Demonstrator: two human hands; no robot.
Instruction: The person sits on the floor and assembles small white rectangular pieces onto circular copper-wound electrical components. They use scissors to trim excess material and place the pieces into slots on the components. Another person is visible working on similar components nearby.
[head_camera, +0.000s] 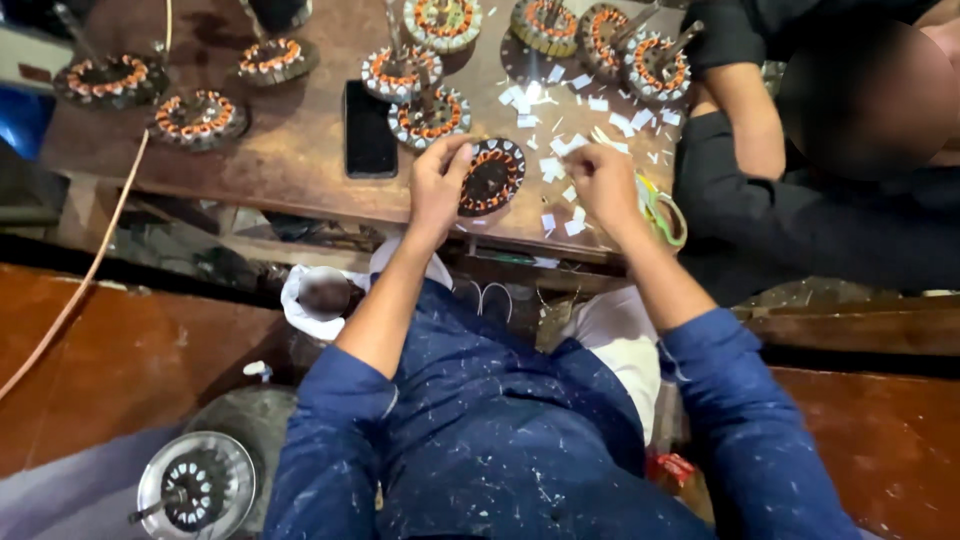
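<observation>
My left hand (437, 183) grips a round motor stator (492, 177) with copper windings, held tilted on edge at the near side of the wooden workbench (300, 150). My right hand (603, 180) is closed just to the right of it, fingers pinched, apparently on a small white paper strip; the strip itself is too small to make out. Many white paper strips (560, 165) lie scattered on the bench around both hands. Both my forearms are bare below rolled blue sleeves.
Several wound stators (430, 115) lie across the bench. A black phone (369, 129) lies left of my hands. Green-handled scissors (665, 212) rest by my right wrist. Another person (800, 200) in dark clothes sits at right. A metal motor housing (196, 487) sits at lower left.
</observation>
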